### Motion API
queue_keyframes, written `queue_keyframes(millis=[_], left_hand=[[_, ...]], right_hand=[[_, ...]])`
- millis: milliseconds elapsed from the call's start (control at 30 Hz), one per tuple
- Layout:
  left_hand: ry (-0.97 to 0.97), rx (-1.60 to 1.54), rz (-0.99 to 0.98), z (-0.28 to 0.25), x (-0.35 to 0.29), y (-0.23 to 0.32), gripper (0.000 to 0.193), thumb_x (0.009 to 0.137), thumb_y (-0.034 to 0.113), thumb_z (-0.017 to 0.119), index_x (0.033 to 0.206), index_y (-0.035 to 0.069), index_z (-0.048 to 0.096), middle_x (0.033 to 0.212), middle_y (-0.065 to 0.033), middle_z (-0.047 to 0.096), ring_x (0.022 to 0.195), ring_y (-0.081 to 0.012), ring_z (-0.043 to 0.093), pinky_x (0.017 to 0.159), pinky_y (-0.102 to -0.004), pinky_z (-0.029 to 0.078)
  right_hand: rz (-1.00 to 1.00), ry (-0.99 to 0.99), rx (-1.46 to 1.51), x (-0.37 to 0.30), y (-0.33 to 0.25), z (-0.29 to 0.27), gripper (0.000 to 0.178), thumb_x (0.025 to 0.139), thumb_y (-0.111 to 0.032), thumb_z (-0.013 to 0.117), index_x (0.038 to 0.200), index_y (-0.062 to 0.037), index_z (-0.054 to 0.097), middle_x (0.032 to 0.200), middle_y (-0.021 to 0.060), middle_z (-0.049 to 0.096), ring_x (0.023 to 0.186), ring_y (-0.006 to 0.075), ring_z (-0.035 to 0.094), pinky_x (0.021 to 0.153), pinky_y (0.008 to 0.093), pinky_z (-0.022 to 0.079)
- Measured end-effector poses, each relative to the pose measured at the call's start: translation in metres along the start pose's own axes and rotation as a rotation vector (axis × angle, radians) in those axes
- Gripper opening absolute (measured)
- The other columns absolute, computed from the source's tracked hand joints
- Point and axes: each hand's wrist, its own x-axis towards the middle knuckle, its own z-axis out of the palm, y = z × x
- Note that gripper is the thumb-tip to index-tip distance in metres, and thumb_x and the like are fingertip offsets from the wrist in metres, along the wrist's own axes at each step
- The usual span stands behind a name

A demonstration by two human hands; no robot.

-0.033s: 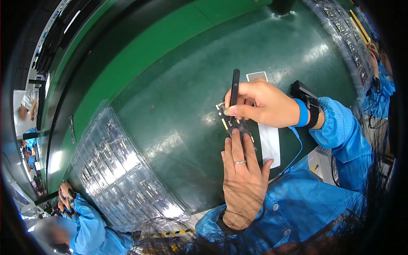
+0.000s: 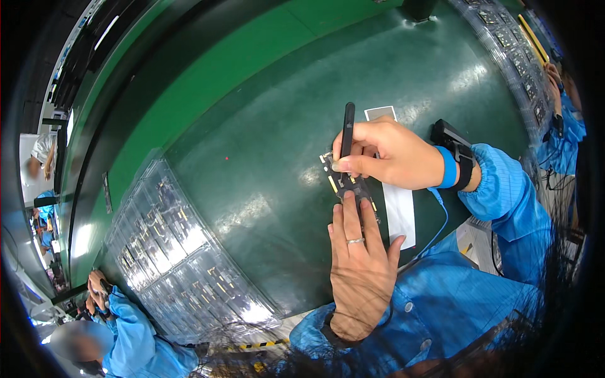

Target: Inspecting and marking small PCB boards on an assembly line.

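Observation:
A narrow dark circuit board [image 2: 334,178] with gold-coloured strips lies on the green table, partly covered by my hands. My right hand [image 2: 391,154] pinches a pair of black tweezers [image 2: 348,129], held nearly upright over the board's upper part. The tips are too small to make out clearly. My left hand [image 2: 360,264] lies flat, fingers stretched out, its fingertips resting on the lower part of the board. Beside the board, a long white paper strip [image 2: 400,217] with a grey end passes under my right hand.
Clear plastic trays [image 2: 208,271] holding several boards stand at the left. More trays [image 2: 517,63] line the far right. A blue wrist strap [image 2: 449,167] has a cord [image 2: 446,214] trailing to the table edge. Co-workers in blue sleeves [image 2: 135,327] sit at both sides.

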Motion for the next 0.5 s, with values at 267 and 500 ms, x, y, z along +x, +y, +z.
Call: queue_keyframes(millis=[267, 500], left_hand=[[-0.016, 0.029, -0.026, 0.0004, -0.0006, -0.0017, 0.076, 0.091, 0.03, 0.077, 0.147, -0.011, 0.044, 0.154, -0.0362, 0.039, 0.133, -0.0576, 0.047, 0.109, -0.0574, 0.047], [-0.01, 0.055, -0.083, -0.0044, 0.0075, 0.0044, 0.08, 0.088, 0.035, 0.08, 0.147, -0.008, 0.046, 0.154, -0.0316, 0.042, 0.131, -0.0488, 0.052, 0.105, -0.0531, 0.049]], right_hand=[[-0.092, -0.016, -0.064, 0.0049, 0.0088, 0.003, 0.012, 0.1, -0.009, 0.069, 0.109, -0.0008, 0.065, 0.086, 0.0077, 0.074, 0.074, 0.0159, 0.071, 0.065, 0.0298, 0.057], [-0.098, -0.012, -0.084, 0.0033, 0.0091, 0.0036, 0.013, 0.1, -0.009, 0.07, 0.11, -0.0008, 0.065, 0.086, 0.0083, 0.075, 0.074, 0.0162, 0.072, 0.065, 0.0301, 0.057]])
